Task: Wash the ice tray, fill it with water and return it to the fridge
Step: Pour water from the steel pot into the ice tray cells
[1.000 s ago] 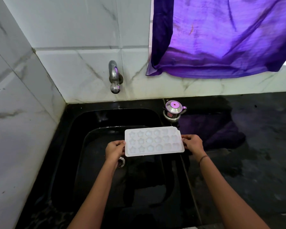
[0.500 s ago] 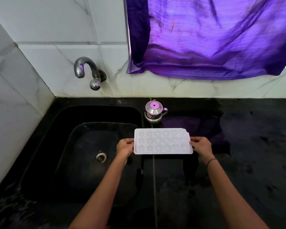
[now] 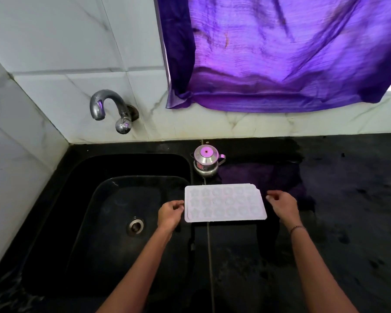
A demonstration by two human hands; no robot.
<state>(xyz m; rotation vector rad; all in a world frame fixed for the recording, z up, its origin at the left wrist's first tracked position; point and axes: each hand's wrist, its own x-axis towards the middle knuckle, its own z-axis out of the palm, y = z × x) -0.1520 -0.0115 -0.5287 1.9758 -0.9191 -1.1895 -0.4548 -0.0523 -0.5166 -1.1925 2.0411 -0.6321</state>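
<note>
Left hand: grip loosely curled, empty, just beside ice tray on surface.
Right hand: same pose, empty, off right edge.

Black stone bench with inset sink

The bench surface is dark and glossy and runs along the tiled wall. A white ice tray lies flat on it, cavities upward, with its left edge at the right rim of the sink. A small lidded steel pot stands upright behind the tray, near the wall. A thin seam crosses the bench front to back beneath the tray.
</note>
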